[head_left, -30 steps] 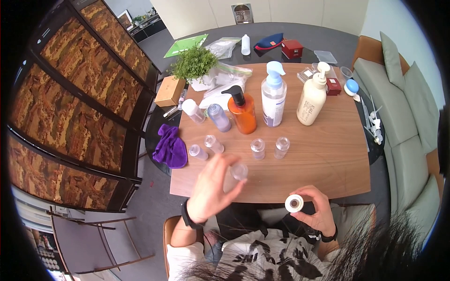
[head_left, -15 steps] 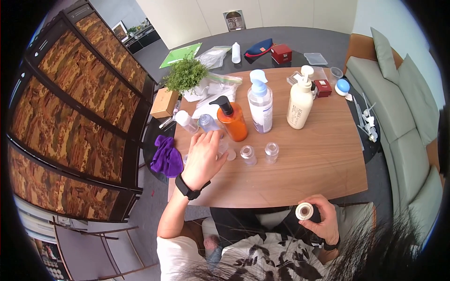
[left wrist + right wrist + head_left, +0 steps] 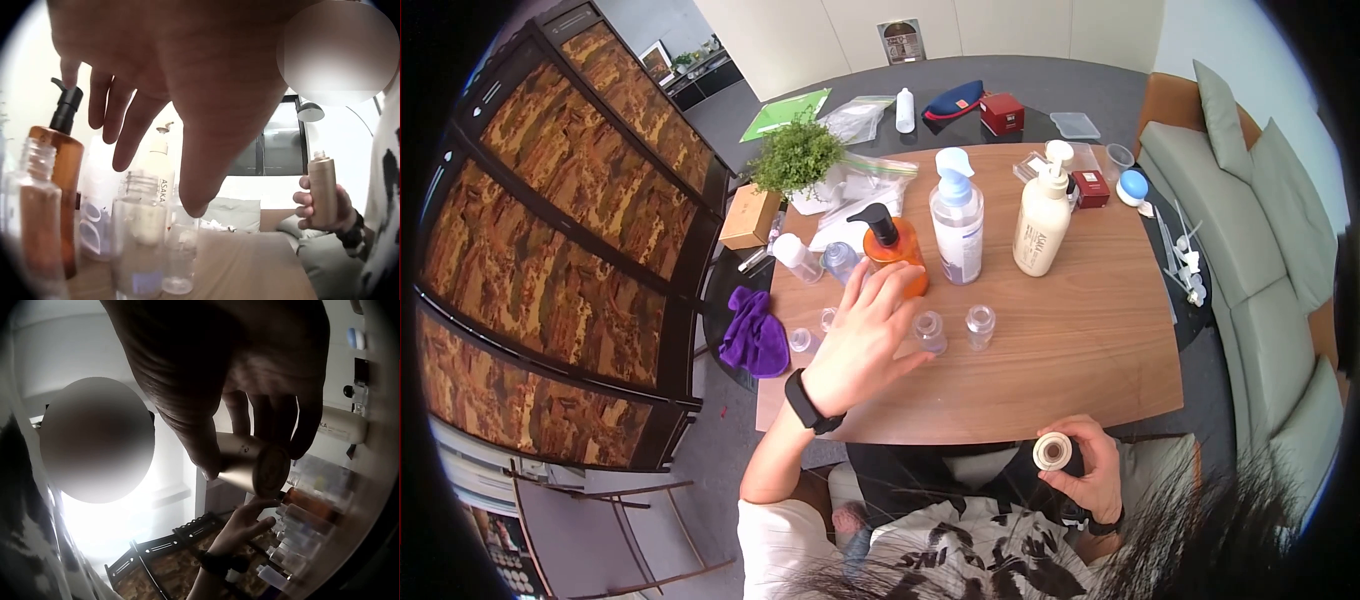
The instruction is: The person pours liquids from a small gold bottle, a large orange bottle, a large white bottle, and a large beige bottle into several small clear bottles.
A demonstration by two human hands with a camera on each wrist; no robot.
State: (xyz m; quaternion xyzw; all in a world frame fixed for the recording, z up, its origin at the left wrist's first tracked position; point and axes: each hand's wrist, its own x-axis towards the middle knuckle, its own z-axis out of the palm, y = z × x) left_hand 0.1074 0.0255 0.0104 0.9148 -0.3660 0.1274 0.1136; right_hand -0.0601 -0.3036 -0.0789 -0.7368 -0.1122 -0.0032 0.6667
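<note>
My left hand [image 3: 863, 335] is spread above the table among small clear bottles, fingers extended, holding nothing that shows. Under its fingers in the left wrist view stands an open-necked clear bottle [image 3: 139, 250]. Two clear bottles [image 3: 930, 333] [image 3: 980, 328] stand to its right in the head view, and a small bottle [image 3: 803, 341] to its left. The orange pump bottle [image 3: 897, 252] is just beyond the fingertips. My right hand [image 3: 1092, 470] grips a beige-gold bottle [image 3: 1052, 452] off the table's front edge; its uncapped neck shows in the left wrist view [image 3: 322, 187].
A clear blue-topped pump bottle [image 3: 957, 232] and a cream pump bottle [image 3: 1040, 225] stand farther back. A purple cloth [image 3: 755, 335] lies at the left, near a cardboard box [image 3: 750, 216] and a potted plant [image 3: 800, 160]. Red boxes [image 3: 1090, 188] and plastic containers are at the back right.
The clear container my left hand carried a second ago is no longer in it. Since half a second ago that hand has moved right, off the left bottles. My right hand keeps its grip.
</note>
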